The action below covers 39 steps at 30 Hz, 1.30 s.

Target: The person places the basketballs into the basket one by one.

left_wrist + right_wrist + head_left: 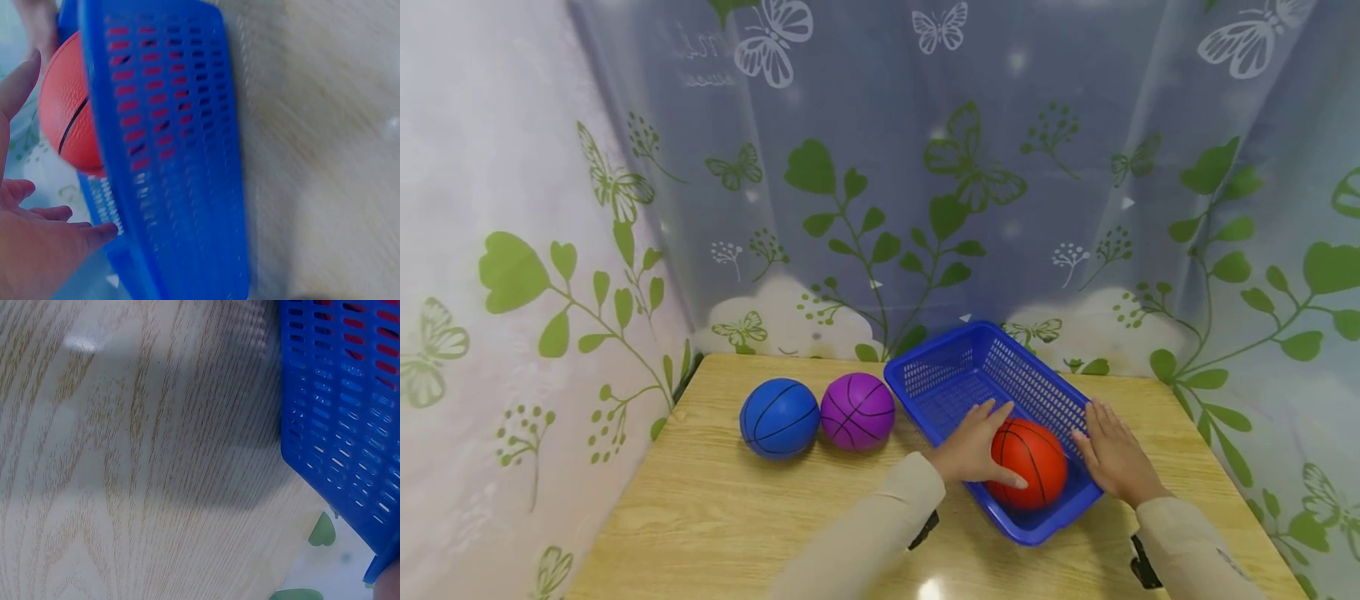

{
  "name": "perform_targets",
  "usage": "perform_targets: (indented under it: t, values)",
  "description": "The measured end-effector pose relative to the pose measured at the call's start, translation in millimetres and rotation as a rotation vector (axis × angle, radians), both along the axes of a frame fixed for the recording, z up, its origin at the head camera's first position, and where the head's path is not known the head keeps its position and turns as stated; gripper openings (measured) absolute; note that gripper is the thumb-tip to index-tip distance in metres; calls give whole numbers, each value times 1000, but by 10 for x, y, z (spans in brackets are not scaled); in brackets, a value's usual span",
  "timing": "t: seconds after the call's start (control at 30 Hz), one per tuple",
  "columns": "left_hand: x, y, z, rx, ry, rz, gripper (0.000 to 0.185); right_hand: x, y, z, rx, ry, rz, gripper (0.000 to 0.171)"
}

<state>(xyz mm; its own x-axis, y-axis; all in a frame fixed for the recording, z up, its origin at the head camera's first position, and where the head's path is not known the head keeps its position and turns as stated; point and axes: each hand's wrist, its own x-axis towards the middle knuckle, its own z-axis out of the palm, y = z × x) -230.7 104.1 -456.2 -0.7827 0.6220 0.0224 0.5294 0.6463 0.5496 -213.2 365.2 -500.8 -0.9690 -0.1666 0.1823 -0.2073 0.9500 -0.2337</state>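
An orange ball [1033,467] lies in the near end of a blue slotted basket [955,375] on a wooden table [715,508]. My left hand [979,443] reaches over the basket's left wall with straight, spread fingers and rests against the ball's left side. The left wrist view shows the left hand [31,244] open beside the orange ball [65,112], behind the basket [181,156] wall. My right hand [1112,454] lies flat with straight fingers on the basket's right rim. The right wrist view shows only the basket [337,406] wall and table [125,456].
A blue ball [778,418] and a purple ball [857,411] sit side by side on the table, left of the basket. Curtains printed with leaves and butterflies [880,183] close off the back and both sides.
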Motion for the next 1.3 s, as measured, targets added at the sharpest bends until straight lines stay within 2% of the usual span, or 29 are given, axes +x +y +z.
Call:
perform_targets:
  t: [0.3,0.5,0.57,0.77,0.9,1.0,1.3]
  values:
    - [-199,-410,327,67,41,7,107,0,-4,4,-8,-1,2,59]
    - [-368,-768,410,110,57,61,107,9,-1,-7,-12,20,13,58]
    - [-403,-915,421,119,39,91,107,0,-1,-10,-9,16,11,59]
    - [-464,-1391,406,156,-4,174,105,-6,-1,-12,-5,27,11,58]
    - [-501,-1710,352,175,13,245,106,-3,-11,1,-6,31,11,58]
    - [-519,-1943,315,189,-3,297,106,4,-20,11,-9,32,9,58]
    - [-495,-2550,159,148,-11,408,105,7,-21,6,-15,12,-2,58]
